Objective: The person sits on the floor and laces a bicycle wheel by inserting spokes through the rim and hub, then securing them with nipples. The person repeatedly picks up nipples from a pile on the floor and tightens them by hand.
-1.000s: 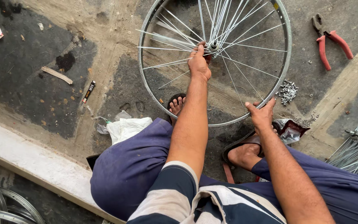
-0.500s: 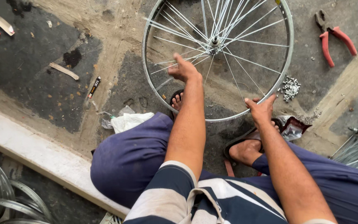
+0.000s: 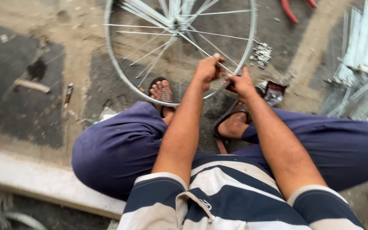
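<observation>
You sat with the round silver bicycle wheel rim [image 3: 112, 64] lying flat on the ground by your feet. Your left hand [image 3: 207, 69] had its fingers curled tight around a thin metal spoke [image 3: 201, 47], keeping it steady. Your right hand [image 3: 241, 83] pinched the spoke's end at the rim. A small pile of silver spoke nuts [image 3: 261, 53] lay close by.

The left hand [image 3: 208, 68] has come off the hub and drawn back to the wheel [image 3: 120, 72] rim's 5 o'clock stretch, now closed on a spoke [image 3: 201, 47]; the right hand [image 3: 240, 83] has slid left along the rim to meet it, the two just beside each other. The view has swung right and nearer; the pliers [image 3: 288, 10] sit cut off at 1 o'clock, and a spoke pile [image 3: 358, 72] fills 3 o'clock.
</observation>
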